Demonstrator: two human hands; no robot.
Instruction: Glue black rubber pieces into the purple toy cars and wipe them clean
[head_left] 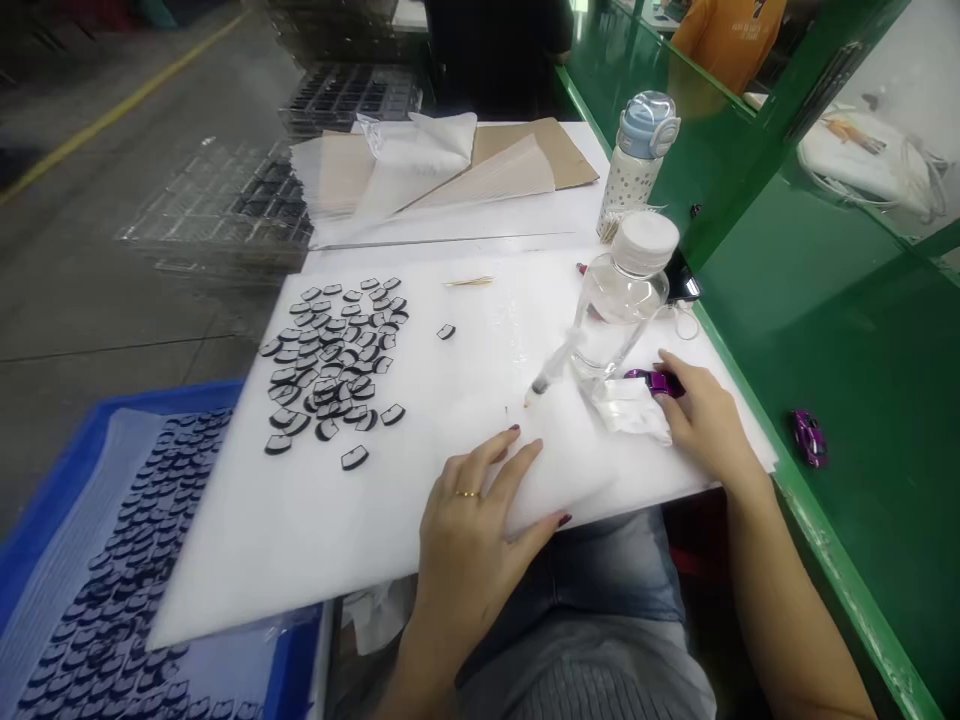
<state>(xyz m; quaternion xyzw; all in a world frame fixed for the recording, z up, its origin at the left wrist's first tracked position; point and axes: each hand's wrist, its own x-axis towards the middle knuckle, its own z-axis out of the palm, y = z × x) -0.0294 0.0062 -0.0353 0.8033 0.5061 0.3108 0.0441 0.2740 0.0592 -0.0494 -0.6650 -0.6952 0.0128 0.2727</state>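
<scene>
Left hand [472, 510] flat and spread on white foam sheet [300, 520], right hand [701, 415] loosely curled, touching purple lighter [660, 381] beside crumpled white cloth [634, 412]

Open white foam sheet [450, 480] lies bare through the middle, a wide lane between both hands; to the left a dense cluster of small black curved pieces [334, 350] blocks the way; to the right a clear plastic bottle with white cap [622, 300] stands upright, a syringe [551, 375] slanting out just beside it; one stray black piece [446, 332] sits alone mid-sheet.
</scene>
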